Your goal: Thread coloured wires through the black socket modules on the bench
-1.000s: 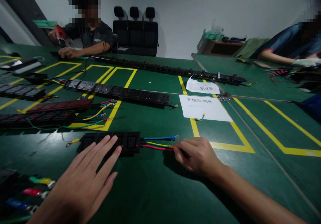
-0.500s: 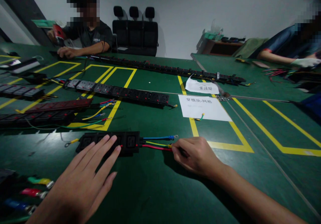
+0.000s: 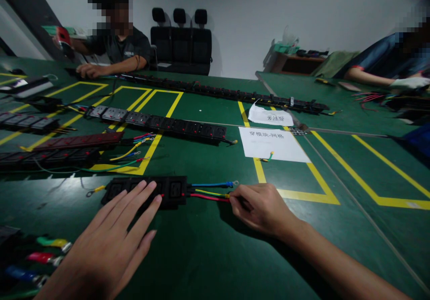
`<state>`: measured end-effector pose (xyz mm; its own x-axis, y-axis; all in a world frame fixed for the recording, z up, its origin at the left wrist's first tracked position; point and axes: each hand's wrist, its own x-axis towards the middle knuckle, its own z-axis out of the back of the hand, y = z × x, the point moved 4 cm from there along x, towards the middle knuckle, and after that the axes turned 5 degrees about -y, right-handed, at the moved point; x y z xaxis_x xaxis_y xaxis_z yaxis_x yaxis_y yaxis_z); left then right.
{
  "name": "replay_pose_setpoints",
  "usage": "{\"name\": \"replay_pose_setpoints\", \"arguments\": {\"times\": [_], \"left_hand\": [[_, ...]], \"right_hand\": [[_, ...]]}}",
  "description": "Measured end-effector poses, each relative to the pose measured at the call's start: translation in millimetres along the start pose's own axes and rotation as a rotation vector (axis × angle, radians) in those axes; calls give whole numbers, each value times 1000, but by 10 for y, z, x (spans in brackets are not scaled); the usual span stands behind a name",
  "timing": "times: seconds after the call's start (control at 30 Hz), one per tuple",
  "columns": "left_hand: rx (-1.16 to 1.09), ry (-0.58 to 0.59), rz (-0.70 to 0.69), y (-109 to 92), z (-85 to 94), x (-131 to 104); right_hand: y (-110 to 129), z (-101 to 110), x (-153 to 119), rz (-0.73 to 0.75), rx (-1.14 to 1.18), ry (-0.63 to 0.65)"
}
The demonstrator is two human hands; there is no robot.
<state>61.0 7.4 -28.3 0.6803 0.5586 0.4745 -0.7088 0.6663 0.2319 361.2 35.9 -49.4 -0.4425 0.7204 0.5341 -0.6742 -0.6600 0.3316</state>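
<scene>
A short black socket strip [image 3: 175, 191] lies on the green table in front of me. My left hand [image 3: 114, 232] rests on it with the fingers stretched out, covering much of its middle. From the strip's right end run a blue wire [image 3: 211, 184], a yellow-green wire [image 3: 210, 193] and a red wire [image 3: 208, 197]. My right hand [image 3: 260, 208] pinches the ends of the yellow-green and red wires; their tips are hidden by the fingers. The blue wire's ring terminal lies free just above that hand. At the strip's left end a yellow-sleeved ring terminal [image 3: 96, 191] sticks out.
Beyond lie a long socket strip [image 3: 161, 125], a red strip [image 3: 80, 142] and a longer assembly [image 3: 218, 89]. White paper [image 3: 272, 145] holds a small wire piece. Across the table a person [image 3: 117, 44] lifts a red tool [image 3: 63, 42]; another person's gloved hand [image 3: 410, 83] is at right.
The person across the table has raised the red tool up and to the left. Both my hands and the socket strip have stayed in place.
</scene>
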Motion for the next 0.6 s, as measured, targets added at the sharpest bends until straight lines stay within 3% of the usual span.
{"name": "replay_pose_setpoints", "arguments": {"times": [0.6], "left_hand": [[19, 10, -23, -1, 15, 2]], "right_hand": [[6, 2, 7, -6, -3, 26]]}}
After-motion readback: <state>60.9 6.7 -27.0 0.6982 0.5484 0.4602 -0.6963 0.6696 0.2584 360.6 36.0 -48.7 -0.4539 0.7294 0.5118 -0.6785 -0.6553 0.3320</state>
